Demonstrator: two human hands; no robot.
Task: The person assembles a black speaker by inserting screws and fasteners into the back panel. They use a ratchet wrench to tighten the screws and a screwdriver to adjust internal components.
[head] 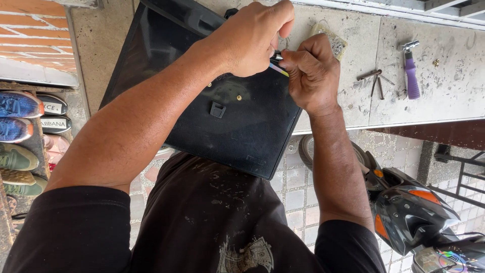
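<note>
Dark-sleeved arms are reaching over a black textured panel (237, 121) lying on the stone worktop (444, 96), left hand (252, 38) and right hand (310, 73) both pinching a thin tool (279, 69) at its edge, purple-handled tool (411, 73) lying unused nearby.

Outdoor spot at the front of a house, used as a makeshift repair bench. Stone ledge (429, 96) carries a purple-handled tool (411, 73) and loose metal pins (376, 81). Shoes (20, 136) lined on a rack by a brick wall (30, 30). Tiled pavement (298, 197) below, a parked motorbike (409, 212) beside it.
</note>
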